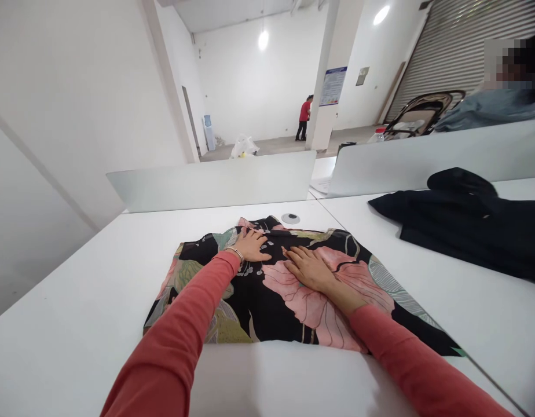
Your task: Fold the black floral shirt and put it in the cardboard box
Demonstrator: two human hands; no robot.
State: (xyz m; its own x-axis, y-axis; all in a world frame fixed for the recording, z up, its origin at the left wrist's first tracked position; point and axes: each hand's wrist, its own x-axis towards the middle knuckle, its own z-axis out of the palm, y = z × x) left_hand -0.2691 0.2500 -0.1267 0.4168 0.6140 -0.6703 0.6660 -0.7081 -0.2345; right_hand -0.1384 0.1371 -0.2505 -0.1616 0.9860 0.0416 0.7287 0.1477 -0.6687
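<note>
A black shirt with large pink flowers and green leaves lies spread on the white table, its collar at the far side. My left hand rests flat on the cloth just below the collar, fingers stretched out. To its right, my right hand presses on a pink flower of the shirt, fingers extended and palm down. Neither hand grips the fabric. A bracelet circles my left wrist. The right part of the shirt reaches over the seam between two tables.
Dark clothing lies on the right-hand table. Low frosted partitions stand along the back edge, near a round grommet. Beyond them are a person in blue, a chair, a plastic bag and a distant person in red.
</note>
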